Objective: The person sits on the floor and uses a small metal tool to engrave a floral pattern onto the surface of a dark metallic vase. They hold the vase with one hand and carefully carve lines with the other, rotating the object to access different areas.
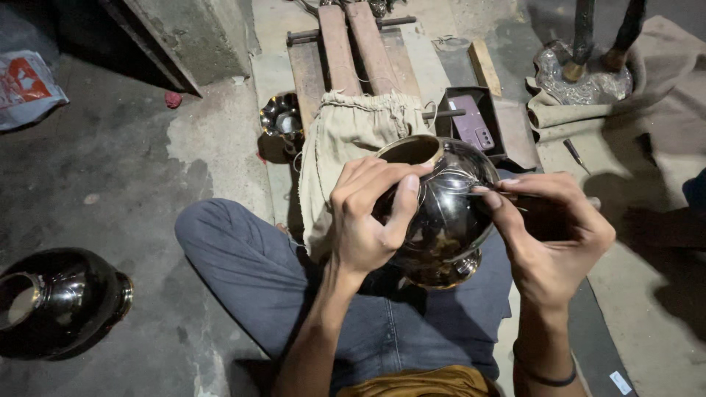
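Your legs (294,294) in grey-blue denim fill the bottom of the view, crossed on a rough, patchy concrete floor (132,169); an ochre shirt hem shows at the lower edge. Next biggest: a beige cloth bag (346,147) w/ a gathered drawstring top, draped over worn wooden planks (346,51) just ahead of your knees. At far left lies a dark, glossy round pot (62,298) on its side, mouth facing left, well apart from you. Your metal vase (445,213) sits over your lap btwn both hands: bulbous, mirror-polished, brass-toned rim at the open neck, small flared foot pointing down toward you, dark reflections across the belly. Left hand (371,213) is clamped round the neck side, fingers curled over the rim, thumb along the body. Right hand (548,235) pinches a thin metal tool (485,192), its tip touching the vase's shoulder. Beyond the vase, a shallow dark tray (474,117) holds a mauve phone-like slab. A small shiny bowl (281,121) rests left of the bag. Top right, an embossed silvery plate (585,84) lies on grey cloth. A black band rings your right wrist.
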The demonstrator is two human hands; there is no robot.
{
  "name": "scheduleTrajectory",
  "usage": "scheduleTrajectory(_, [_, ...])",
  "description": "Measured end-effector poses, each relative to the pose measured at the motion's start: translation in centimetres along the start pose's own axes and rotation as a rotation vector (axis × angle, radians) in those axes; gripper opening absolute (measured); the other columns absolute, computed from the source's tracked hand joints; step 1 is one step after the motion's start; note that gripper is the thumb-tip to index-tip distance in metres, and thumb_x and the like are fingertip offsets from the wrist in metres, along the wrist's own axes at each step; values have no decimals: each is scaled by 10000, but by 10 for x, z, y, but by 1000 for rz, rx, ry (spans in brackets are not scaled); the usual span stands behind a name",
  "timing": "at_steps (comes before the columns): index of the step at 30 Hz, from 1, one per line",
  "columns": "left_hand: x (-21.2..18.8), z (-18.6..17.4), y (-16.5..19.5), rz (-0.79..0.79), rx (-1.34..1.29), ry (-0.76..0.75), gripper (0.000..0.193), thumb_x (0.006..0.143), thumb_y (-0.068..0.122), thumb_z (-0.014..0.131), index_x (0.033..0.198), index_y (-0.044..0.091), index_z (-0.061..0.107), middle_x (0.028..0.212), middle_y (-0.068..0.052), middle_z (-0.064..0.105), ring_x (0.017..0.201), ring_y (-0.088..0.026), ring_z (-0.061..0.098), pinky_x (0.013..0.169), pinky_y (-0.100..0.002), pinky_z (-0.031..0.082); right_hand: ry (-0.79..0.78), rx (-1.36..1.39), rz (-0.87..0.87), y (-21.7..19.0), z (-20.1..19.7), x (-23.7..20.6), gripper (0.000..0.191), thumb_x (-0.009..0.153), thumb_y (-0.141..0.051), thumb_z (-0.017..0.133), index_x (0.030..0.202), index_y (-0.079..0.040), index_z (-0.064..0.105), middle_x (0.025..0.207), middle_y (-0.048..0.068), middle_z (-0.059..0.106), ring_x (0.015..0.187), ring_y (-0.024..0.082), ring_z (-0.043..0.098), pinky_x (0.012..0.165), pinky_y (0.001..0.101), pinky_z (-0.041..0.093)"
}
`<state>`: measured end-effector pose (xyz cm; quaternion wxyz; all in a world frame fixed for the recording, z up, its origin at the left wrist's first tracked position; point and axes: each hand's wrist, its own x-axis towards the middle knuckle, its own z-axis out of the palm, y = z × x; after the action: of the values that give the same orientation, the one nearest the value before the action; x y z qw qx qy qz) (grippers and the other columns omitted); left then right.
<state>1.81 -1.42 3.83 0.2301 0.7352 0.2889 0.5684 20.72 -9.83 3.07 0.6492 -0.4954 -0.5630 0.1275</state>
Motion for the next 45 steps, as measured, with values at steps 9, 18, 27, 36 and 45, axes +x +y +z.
scheduleTrajectory(9, [0, -1, 2, -13, 5, -16, 145, 969, 91, 636, 1039, 59, 759, 984, -75, 765, 905, -234, 705, 951, -346, 486, 17, -1, 87, -17, -4, 0, 161, 1001, 97, 757, 1141, 68, 683, 1086, 130, 713, 982, 148, 730, 906, 220, 615])
scheduleTrajectory(18, [0, 0, 1, -18, 12, -16, 157, 947, 85, 634, 1034, 53, 761, 972, -85, 763, 886, -240, 695, 924, -343, 488, -43, -198, 35, -30, 3, 11, 190, 949, 66, 805, 1114, 56, 711, 993, 116, 740, 855, 130, 741, 769, 186, 603])
scheduleTrajectory(27, [-1, -1, 2, -16, 22, -13, 154, 957, 85, 629, 1035, 58, 760, 980, -77, 762, 904, -239, 691, 940, -342, 484, -81, -256, -39, -35, 3, 11, 98, 967, 62, 809, 1002, 63, 718, 954, 111, 737, 825, 99, 708, 753, 177, 576])
scheduleTrajectory(36, [2, -1, 2, -7, 12, -21, 153, 965, 90, 628, 1037, 61, 759, 984, -79, 759, 910, -240, 696, 941, -342, 482, -75, -227, -21, -34, 4, 14, 93, 969, 48, 800, 988, 58, 710, 965, 112, 737, 844, 90, 718, 768, 178, 589])
scheduleTrajectory(45, [0, -1, 2, -34, 19, -31, 155, 952, 93, 632, 1027, 58, 764, 953, -83, 756, 877, -242, 690, 921, -340, 478, -46, -276, -47, -35, 5, 7, 117, 953, 55, 823, 984, 58, 710, 930, 102, 726, 805, 98, 709, 720, 174, 581])
